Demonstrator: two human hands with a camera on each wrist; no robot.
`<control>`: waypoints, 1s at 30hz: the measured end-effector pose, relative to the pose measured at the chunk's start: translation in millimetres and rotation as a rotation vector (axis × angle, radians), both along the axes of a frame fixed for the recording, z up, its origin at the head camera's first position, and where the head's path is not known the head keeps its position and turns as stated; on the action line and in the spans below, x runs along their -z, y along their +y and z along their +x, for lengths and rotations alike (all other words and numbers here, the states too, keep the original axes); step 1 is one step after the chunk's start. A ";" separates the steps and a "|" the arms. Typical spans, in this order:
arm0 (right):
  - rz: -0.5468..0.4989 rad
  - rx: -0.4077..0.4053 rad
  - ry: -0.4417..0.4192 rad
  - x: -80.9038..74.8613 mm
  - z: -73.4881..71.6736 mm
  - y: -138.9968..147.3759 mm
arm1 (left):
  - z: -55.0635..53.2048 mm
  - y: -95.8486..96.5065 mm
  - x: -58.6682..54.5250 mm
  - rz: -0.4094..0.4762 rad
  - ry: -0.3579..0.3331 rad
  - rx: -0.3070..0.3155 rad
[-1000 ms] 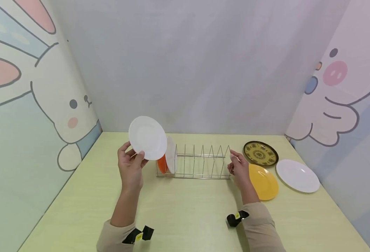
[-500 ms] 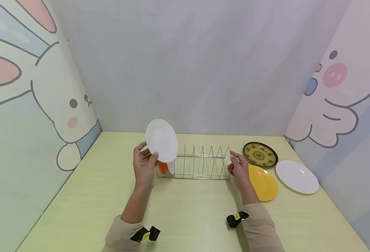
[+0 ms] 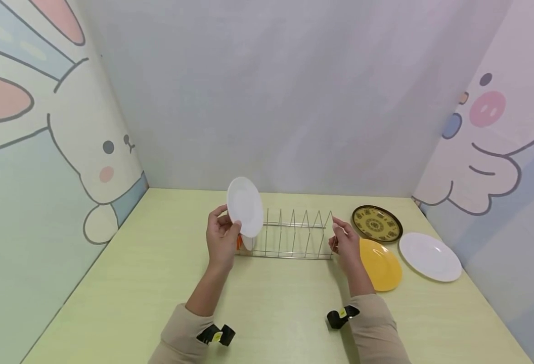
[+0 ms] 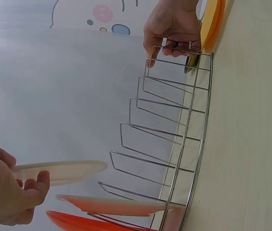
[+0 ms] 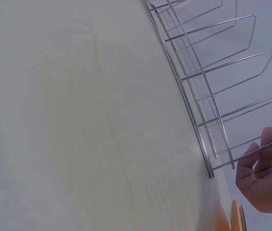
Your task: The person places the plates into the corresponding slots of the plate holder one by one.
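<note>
My left hand (image 3: 222,241) pinches a small white plate (image 3: 245,206) by its lower edge, thumb on the near face. The plate is raised and tilted over the left end of a wire plate rack (image 3: 290,255). In the left wrist view, an orange plate (image 4: 78,224) and a white plate (image 4: 112,206) stand in the rack's end slots, below the held plate (image 4: 61,171). From the head, the held plate and my left hand hide much of them. My right hand (image 3: 346,241) grips the wire at the rack's right end, fingers curled round it (image 5: 265,173).
Right of the rack lie a yellow plate (image 3: 381,265), a brown patterned plate (image 3: 377,223) with a dark rim, and a white plate (image 3: 430,257). The yellow plate is close beside my right wrist. A grey wall (image 3: 276,101) rises behind the table (image 3: 276,308).
My left hand has carried the white plate to the right and slightly down, turning it more edge-on over the rack's left end. My right hand stays on the rack.
</note>
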State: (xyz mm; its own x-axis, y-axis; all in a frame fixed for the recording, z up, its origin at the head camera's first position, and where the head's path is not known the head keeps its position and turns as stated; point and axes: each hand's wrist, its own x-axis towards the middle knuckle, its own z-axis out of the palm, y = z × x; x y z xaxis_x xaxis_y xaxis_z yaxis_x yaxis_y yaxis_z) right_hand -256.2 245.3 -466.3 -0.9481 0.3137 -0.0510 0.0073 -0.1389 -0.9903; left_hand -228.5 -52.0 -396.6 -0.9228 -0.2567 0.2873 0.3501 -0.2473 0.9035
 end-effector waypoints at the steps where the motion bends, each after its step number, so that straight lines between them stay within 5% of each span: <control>1: -0.002 -0.001 0.001 0.1 0.2 0.1 | -0.5 1.0 1.0 -0.001 -0.002 0.000; 10: -0.011 0.005 0.004 1.2 -0.7 0.4 | -1.3 10.5 12.3 -0.029 -0.025 0.000; 17: -0.013 0.002 0.014 1.1 -0.2 -0.3 | -0.6 18.8 23.2 -0.152 0.021 -0.039; 25: -0.018 0.002 0.000 0.8 -0.1 -0.8 | -0.5 23.8 34.0 -0.287 -0.045 -0.069; 30: -0.005 0.000 0.008 -0.6 -1.9 -0.1 | -5.9 22.7 37.0 -0.394 -0.019 -0.090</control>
State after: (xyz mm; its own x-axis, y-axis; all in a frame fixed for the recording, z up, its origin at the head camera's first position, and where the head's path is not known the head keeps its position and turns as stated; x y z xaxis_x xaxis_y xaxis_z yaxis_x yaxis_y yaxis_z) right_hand -258.1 245.2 -465.7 -0.9486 0.3133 -0.0450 -0.0005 -0.1436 -0.9896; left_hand -234.4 -29.4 -433.5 -0.9079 -0.2101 0.3628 0.3368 0.1498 0.9296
